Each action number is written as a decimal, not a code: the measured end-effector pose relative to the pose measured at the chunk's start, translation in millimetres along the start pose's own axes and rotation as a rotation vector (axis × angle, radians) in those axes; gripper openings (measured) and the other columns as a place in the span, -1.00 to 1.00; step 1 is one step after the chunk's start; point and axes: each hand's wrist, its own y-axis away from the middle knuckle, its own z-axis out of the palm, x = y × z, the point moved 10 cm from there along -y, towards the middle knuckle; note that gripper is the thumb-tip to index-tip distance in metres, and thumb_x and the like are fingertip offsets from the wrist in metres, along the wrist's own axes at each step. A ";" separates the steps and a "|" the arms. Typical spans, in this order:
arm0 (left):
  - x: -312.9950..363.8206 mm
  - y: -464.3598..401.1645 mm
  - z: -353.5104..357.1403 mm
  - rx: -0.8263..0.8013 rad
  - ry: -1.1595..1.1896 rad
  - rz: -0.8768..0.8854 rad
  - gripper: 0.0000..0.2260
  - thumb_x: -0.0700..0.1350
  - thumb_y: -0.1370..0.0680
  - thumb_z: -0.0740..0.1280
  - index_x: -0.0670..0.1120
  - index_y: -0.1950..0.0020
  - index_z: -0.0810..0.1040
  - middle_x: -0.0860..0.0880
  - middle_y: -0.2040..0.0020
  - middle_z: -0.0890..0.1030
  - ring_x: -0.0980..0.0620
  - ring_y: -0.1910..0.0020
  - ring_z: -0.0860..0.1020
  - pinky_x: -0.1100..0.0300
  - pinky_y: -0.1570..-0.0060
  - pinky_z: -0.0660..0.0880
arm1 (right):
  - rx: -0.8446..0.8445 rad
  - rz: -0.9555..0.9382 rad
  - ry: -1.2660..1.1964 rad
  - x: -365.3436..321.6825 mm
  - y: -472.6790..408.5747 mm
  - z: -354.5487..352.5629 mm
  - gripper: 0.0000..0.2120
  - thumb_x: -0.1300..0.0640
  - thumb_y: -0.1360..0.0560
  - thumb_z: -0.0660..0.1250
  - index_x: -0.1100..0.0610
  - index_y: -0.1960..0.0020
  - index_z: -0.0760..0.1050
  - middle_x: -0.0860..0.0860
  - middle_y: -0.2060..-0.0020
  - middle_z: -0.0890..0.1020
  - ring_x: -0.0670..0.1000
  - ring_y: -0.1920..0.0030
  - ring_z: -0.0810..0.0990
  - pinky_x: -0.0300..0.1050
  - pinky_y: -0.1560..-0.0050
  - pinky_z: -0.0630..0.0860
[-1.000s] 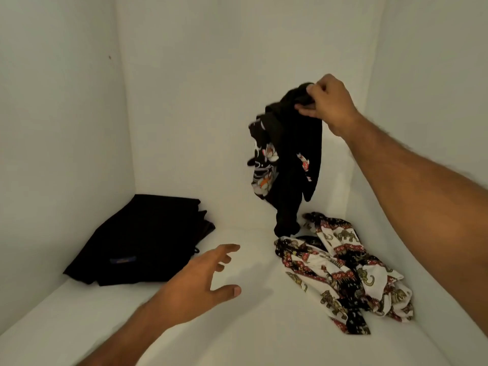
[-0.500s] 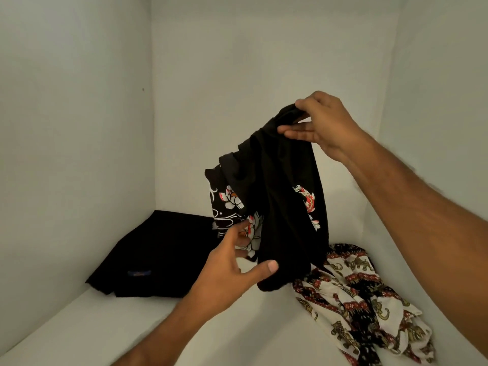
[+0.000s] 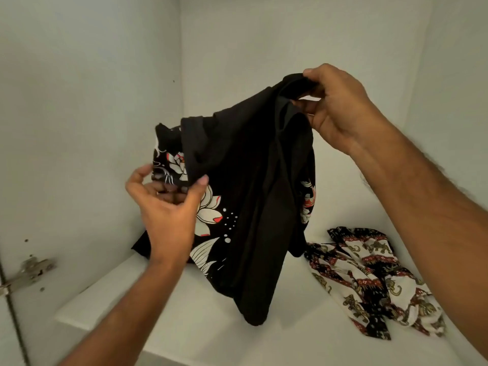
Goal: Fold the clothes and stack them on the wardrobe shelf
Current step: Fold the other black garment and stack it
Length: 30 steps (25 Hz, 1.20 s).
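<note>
Above the shelf (image 3: 184, 313), a black shirt (image 3: 245, 180) is held up to be spread for folding. Next, its edges are best found and drawn apart. Its top is pinched in the curled fingers of the right hand (image 3: 335, 112); a printed edge is nipped between thumb and fingers of the left hand (image 3: 166, 204).

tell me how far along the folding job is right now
Early on. Done: possibly one dark garment lying on the shelf behind the left arm, mostly hidden. In hand: the black floral garment, held up unfolded, right hand gripping its top, left hand pinching an edge. Left: fold and stack it, then the crumpled elephant-print garment.
</note>
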 end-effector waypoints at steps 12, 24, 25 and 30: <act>63.9 -63.4 -27.9 -0.418 0.033 -0.151 -0.94 -0.05 -0.50 0.44 -0.01 0.10 0.66 -0.04 0.10 0.71 -0.04 0.03 0.67 -0.16 -0.09 0.59 | -0.255 0.143 0.369 -18.4 137.1 68.0 -0.72 0.15 -0.55 0.25 0.01 0.32 0.55 -0.01 0.32 0.60 0.00 0.41 0.53 -0.18 0.36 0.49; 148.2 38.8 -33.5 -1.305 -0.149 0.053 -0.84 -0.18 -0.44 0.52 -0.05 0.00 0.71 0.07 0.13 0.69 0.13 0.10 0.65 0.31 0.00 0.52 | -0.490 0.320 0.815 32.1 252.3 160.0 -0.51 0.02 -0.44 0.55 -0.08 -0.30 0.45 -0.09 -0.22 0.61 -0.09 -0.18 0.64 -0.11 -0.21 0.57; 150.6 41.5 -37.1 -1.325 -0.162 0.057 -0.83 -0.20 -0.43 0.53 -0.04 0.01 0.71 0.08 0.14 0.69 0.14 0.11 0.65 0.33 0.01 0.51 | -0.491 0.318 0.803 37.8 255.6 164.0 -0.58 0.06 -0.44 0.55 -0.01 -0.24 0.50 -0.02 -0.16 0.66 -0.04 -0.16 0.66 -0.08 -0.21 0.57; 135.3 46.6 -58.0 -1.360 -0.401 0.030 -0.76 -0.18 -0.39 0.56 0.01 -0.03 0.71 0.12 0.15 0.72 0.22 0.19 0.65 0.33 0.12 0.55 | -0.402 0.224 0.921 40.1 266.4 160.7 -0.78 -0.01 -0.41 0.56 0.02 0.08 0.56 0.00 0.16 0.69 -0.01 0.12 0.65 -0.09 0.06 0.53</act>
